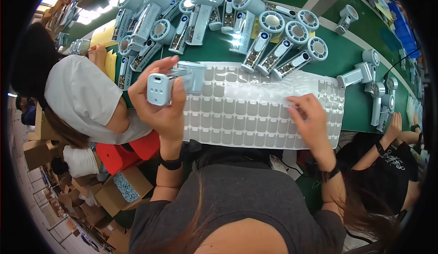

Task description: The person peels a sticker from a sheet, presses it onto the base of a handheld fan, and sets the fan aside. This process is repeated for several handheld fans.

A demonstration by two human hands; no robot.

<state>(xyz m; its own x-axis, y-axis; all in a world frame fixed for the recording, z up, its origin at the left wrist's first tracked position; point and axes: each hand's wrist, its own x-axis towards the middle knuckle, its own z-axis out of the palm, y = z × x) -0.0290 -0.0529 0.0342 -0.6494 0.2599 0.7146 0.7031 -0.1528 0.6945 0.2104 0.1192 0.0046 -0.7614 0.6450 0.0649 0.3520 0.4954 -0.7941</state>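
My left hand [157, 110] is closed round a light blue handheld fan [159, 90]. The fan's base end, with a small port and several holes, faces up at me; its head points away over the sheet. Below it lies a white sheet of grey rounded stickers [226, 121], laid out in rows, with a bare glossy stretch of backing near the upper middle. Over the right part of this sheet hovers my right hand [312, 119]. Its thumb and forefinger are bent but apart at the bare backing, and nothing shows between them.
Many light blue fans [269, 44] with round heads crowd the green table [331, 37] beyond the sheet. More fans [383, 101] lie at the right. A person in a white top [84, 94] sits at the left, another in black [388, 163] at the right. Cardboard boxes [123, 192] stand on the floor.
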